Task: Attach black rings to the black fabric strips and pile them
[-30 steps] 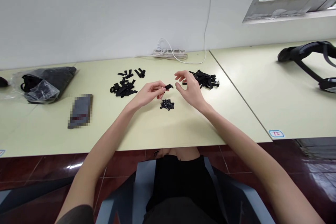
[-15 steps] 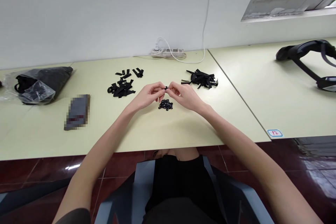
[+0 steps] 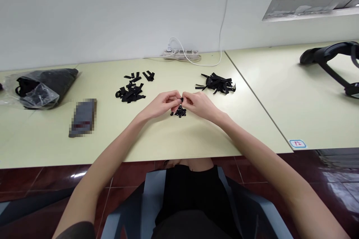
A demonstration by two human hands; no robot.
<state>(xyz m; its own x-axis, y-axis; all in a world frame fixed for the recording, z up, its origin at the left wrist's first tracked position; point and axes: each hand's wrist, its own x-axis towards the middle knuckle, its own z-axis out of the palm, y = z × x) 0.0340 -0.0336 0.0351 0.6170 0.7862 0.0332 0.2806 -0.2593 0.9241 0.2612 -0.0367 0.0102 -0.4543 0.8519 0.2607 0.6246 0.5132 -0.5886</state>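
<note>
Both of my hands meet over the table, pinching a small black strip (image 3: 181, 99) between their fingertips; most of it is hidden by the fingers. My left hand (image 3: 164, 104) has its thumb and forefinger closed on the left side of the strip. From the right, my right hand (image 3: 199, 104) grips it the same way. Just below the fingers lies a little heap of black rings (image 3: 181, 112), partly covered by my left fingers. Black strips (image 3: 130, 93) lie in a pile to the left, and another pile of black strips (image 3: 219, 83) is to the right.
A grey phone-like object (image 3: 83, 117), blurred out, and a clear plastic bag with black contents (image 3: 46, 87) lie on the left. A power strip (image 3: 181, 54) with a white cable sits by the wall. A black headset-like frame (image 3: 327, 58) stands far right.
My hands have shifted slightly and turned a little around the black strip, with the left fingers now covering more of the rings. The camera view has moved slightly.
</note>
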